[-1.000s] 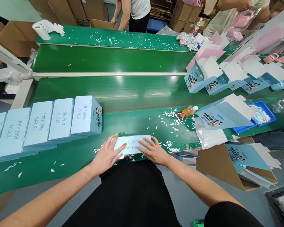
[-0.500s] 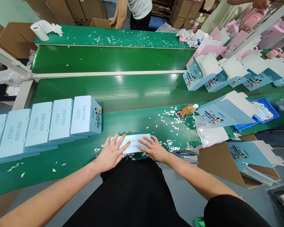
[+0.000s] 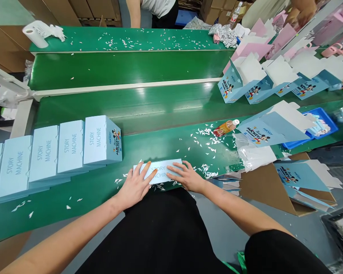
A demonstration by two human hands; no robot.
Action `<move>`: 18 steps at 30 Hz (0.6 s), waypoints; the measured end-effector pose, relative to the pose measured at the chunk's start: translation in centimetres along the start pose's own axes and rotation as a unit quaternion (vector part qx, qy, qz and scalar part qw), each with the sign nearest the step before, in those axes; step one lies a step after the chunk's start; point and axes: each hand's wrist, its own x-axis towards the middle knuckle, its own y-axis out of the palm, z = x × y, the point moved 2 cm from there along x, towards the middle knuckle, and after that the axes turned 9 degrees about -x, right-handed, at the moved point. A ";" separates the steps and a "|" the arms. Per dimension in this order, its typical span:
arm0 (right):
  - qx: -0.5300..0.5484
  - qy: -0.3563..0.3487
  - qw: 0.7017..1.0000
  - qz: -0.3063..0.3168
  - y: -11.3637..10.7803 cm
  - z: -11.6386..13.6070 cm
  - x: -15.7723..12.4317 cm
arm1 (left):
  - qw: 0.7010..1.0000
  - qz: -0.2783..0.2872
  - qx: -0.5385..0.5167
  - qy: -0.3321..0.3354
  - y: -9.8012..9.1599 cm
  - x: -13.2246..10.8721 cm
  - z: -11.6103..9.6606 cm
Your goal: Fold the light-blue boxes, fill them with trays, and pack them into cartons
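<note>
A light blue box (image 3: 160, 169) printed STORY MACHINE lies flat at the near edge of the green bench (image 3: 103, 186). My left hand (image 3: 135, 186) rests on its left half, fingers stretched out flat. My right hand (image 3: 185, 177) presses on its right half, fingers spread too. Left of my hands, a row of several closed blue boxes (image 3: 74, 146) of the same kind stands overlapped on the bench.
White paper scraps (image 3: 208, 146) litter the bench. A drink bottle (image 3: 225, 128) lies to the right, beside open blue cartons (image 3: 270, 129) and a blue tray (image 3: 321, 127). A cardboard box of flat cartons (image 3: 297, 182) sits at right. Other people work across the conveyor belt (image 3: 131, 102).
Both hands stay pressed on the box. The view has shifted slightly downward and left; the hands and box have hardly moved.
</note>
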 end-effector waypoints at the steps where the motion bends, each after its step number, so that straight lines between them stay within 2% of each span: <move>1: -0.001 -0.001 1.000 0.001 0.0 0.0 0.0 | 1.000 0.000 0.002 -0.004 0.0 -0.1 -0.1; 5: -0.010 0.000 1.000 0.011 0.1 0.4 -0.1 | 1.000 0.004 -0.011 -0.004 0.0 -0.4 0.0; 9: -0.017 -0.002 1.000 0.025 0.1 0.6 -0.1 | 0.999 0.036 -0.016 0.021 0.3 -0.6 0.2; 14: -0.032 0.035 0.998 0.032 -0.3 -2.2 2.2 | 0.996 0.062 0.061 -0.029 0.8 0.0 0.0; 16: -0.020 0.073 0.997 0.024 -0.3 -3.7 4.0 | 0.996 0.038 0.053 -0.057 0.6 0.6 0.1; 18: 0.030 0.192 0.981 -0.024 0.1 -4.8 5.7 | 0.995 -0.002 0.033 -0.091 0.3 1.3 0.1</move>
